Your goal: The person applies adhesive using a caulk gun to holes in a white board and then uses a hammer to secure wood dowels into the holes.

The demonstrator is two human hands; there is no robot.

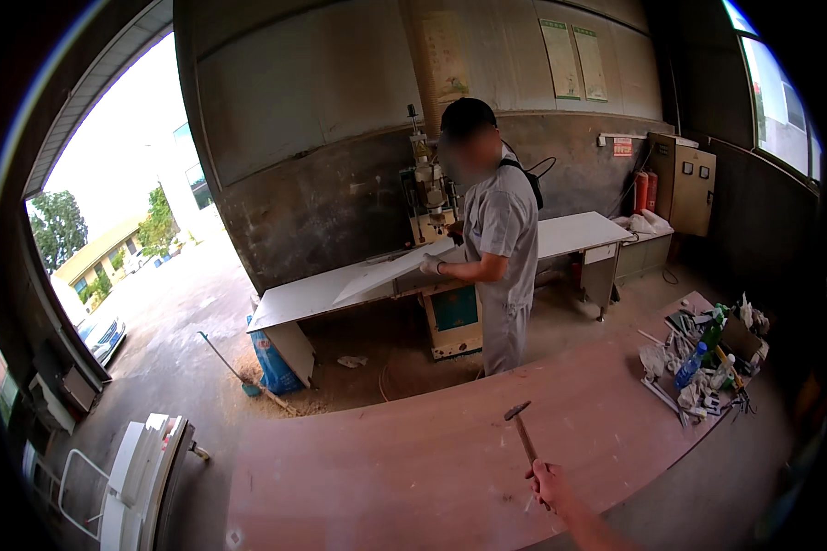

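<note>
My right hand point(547, 484) comes in from the lower right, its fingers closed round the wooden handle of a hammer point(524, 434). The hammer's dark metal head points away from me, over the reddish-brown tabletop point(377, 468). Whether the hammer touches the surface I cannot tell. My left hand does not show. Across the table a co-worker point(501, 220) in a grey short-sleeved outfit and dark cap stands at a drilling machine point(429, 184). The co-worker's gloved hand point(431, 264) holds a long white board point(386, 274) on the white bench.
A pile of bottles, tools and scraps point(703, 358) covers the table's far right corner. White panels on a cart point(142, 468) stand at the left. Beyond the table are a blue sack point(274, 360), a broom point(225, 358) and sawdust. Fire extinguishers point(645, 193) stand beside a metal cabinet point(685, 184).
</note>
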